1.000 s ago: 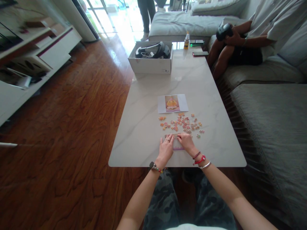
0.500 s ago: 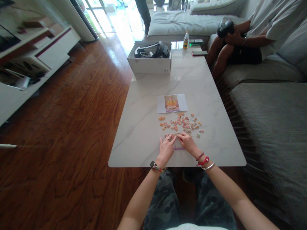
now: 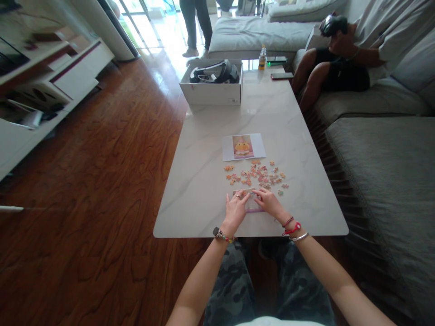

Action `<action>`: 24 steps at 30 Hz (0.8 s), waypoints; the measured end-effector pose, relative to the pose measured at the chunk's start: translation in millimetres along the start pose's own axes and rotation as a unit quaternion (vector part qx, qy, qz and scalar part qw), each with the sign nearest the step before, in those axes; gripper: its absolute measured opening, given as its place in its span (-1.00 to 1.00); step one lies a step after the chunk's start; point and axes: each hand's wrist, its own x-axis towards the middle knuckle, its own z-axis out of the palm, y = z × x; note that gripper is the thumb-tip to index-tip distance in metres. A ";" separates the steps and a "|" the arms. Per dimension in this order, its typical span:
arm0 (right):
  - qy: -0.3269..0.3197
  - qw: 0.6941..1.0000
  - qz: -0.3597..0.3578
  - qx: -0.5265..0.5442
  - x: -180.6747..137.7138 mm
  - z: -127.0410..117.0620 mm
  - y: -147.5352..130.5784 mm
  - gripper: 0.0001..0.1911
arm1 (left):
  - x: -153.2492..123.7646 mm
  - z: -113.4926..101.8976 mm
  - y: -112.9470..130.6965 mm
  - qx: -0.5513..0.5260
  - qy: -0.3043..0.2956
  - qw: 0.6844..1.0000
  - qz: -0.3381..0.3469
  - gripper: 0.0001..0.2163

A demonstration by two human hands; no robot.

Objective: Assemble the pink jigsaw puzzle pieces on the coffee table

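My left hand (image 3: pixel 235 209) and my right hand (image 3: pixel 271 203) rest side by side on a partly joined pink jigsaw puzzle (image 3: pixel 253 206) near the front edge of the white marble table (image 3: pixel 210 172). Both sets of fingers are bent and pressed on the puzzle's top edge, their tips nearly touching. I cannot tell whether either pinches a loose piece. Just beyond the hands lie several scattered puzzle pieces (image 3: pixel 260 175). Behind them lies a reference picture (image 3: pixel 243 146) of a yellow figure on white paper.
A white box (image 3: pixel 212 88) holding a headset stands at the table's far end, with a small bottle (image 3: pixel 262 57) and a phone (image 3: pixel 280 76) nearby. A seated person (image 3: pixel 343 59) is on the grey sofa (image 3: pixel 384 158) at right. Another person's legs (image 3: pixel 193 22) stand far back. Wooden floor lies left.
My right hand has slid slightly right along the puzzle. The seated person has raised a dark object higher. The standing person in the back has stepped left.
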 end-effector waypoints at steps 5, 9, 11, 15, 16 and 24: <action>-0.030 0.998 -0.002 -0.053 12.9 2.5 -14.7 -0.77 | -0.9 0.7 -1.4 0.000 0.010 1.000 0.006 -0.51; -0.047 0.997 -0.006 -0.056 14.7 -1.3 -10.7 -0.86 | -0.8 2.0 -2.4 0.010 0.007 1.000 0.005 -0.50; -0.049 0.998 -0.020 -0.043 12.1 -5.9 -3.1 -0.84 | -0.8 2.9 -2.4 0.016 0.001 1.000 0.004 -0.50; -0.051 0.998 -0.042 -0.015 6.5 -14.6 10.4 -0.80 | -0.6 4.7 -0.8 0.021 0.008 1.000 0.009 -0.50; -0.044 0.998 -0.038 -0.011 5.4 -15.1 11.4 -0.78 | -0.5 5.0 -0.1 0.023 0.011 1.000 0.011 -0.50; -0.006 0.998 0.038 -0.057 1.9 -0.7 -3.6 -0.93 | -2.2 3.4 3.5 0.029 0.005 1.000 0.003 -0.48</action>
